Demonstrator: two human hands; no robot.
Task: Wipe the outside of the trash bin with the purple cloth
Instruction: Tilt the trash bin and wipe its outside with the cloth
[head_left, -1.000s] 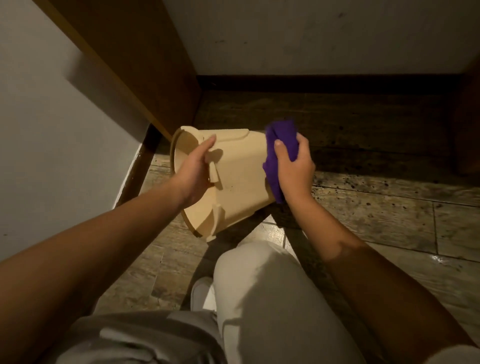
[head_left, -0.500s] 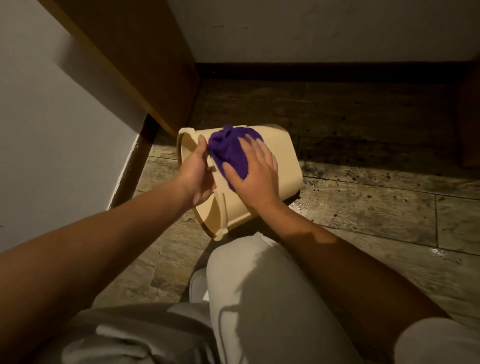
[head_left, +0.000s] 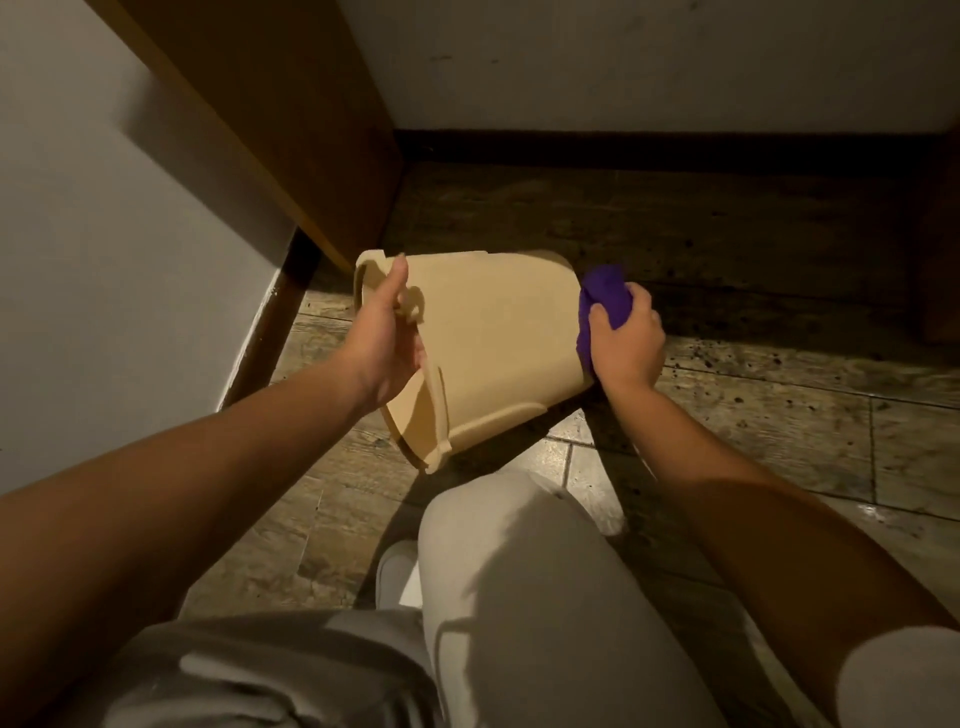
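**Now wiping the bin's base end**

Currently, in the head view, you are tipping one beige plastic trash bin (head_left: 493, 343) on its side above the tiled floor (head_left: 779, 415), its long axis running left to right in front of your knee (head_left: 519, 571). Your left hand (head_left: 384, 353) is curling around the rim at the open end, fingers clamped on the edge. Your right hand (head_left: 626, 345) is bunching one purple cloth (head_left: 602, 301) and pressing it against the bottom end. Each hand is sitting at its own end, so the uncovered side wall is lying between them, nearer your right hand's cloth. One bin, one cloth, two hands.
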